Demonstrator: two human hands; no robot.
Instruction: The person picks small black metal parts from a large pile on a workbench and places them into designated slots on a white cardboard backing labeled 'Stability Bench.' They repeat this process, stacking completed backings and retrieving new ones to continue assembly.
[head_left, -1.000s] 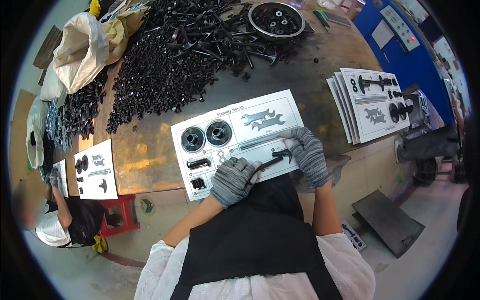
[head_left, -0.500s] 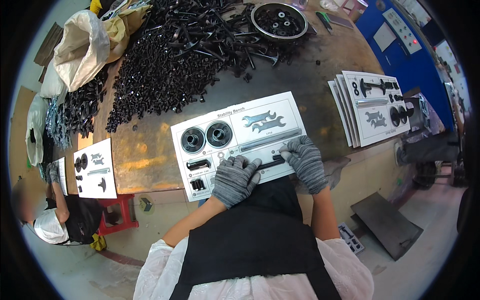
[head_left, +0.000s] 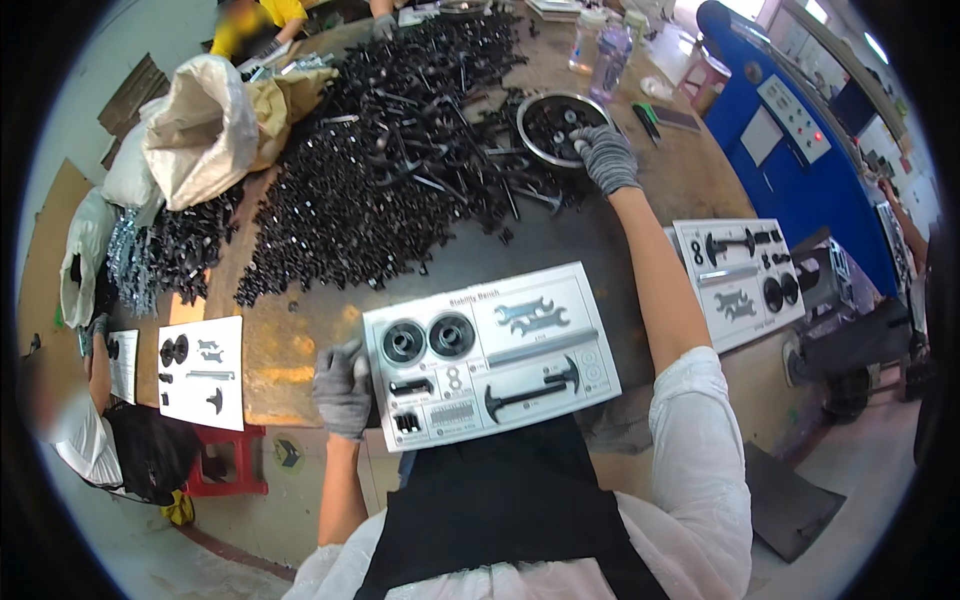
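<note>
In front of me a white parts card (head_left: pixel 470 420) lies at the table's near edge. It shows two black round discs (head_left: pixel 428 340), two grey wrenches (head_left: pixel 533 314), a silver tube (head_left: pixel 543 348) and black T-ended pieces (head_left: pixel 532 390). Pale ring outlines show at its right end. My left hand (head_left: pixel 343 390), in a grey glove, is at the card's left edge with bent fingers and seems to grip it. My right hand (head_left: pixel 607 160), also gloved, reaches to a round metal bowl (head_left: pixel 530 142) of dark washer-like rings. Its fingers are curled inside the rim; what they hold is hidden.
Heaps of small black fasteners (head_left: pixel 340 215) and T-shaped pieces (head_left: pixel 430 120) spread beyond the card. Stacked cards (head_left: pixel 745 280) stand right, another card (head_left: pixel 202 370) left. White sacks (head_left: pixel 200 140), bottles (head_left: pixel 610 65) and a blue machine (head_left: pixel 735 80) surround the table. Co-workers sit left and far left.
My right hand has left the card and stretched forward to the bowl. My left hand has shifted from the card's face to its left edge. The black T-ended pieces are now uncovered.
</note>
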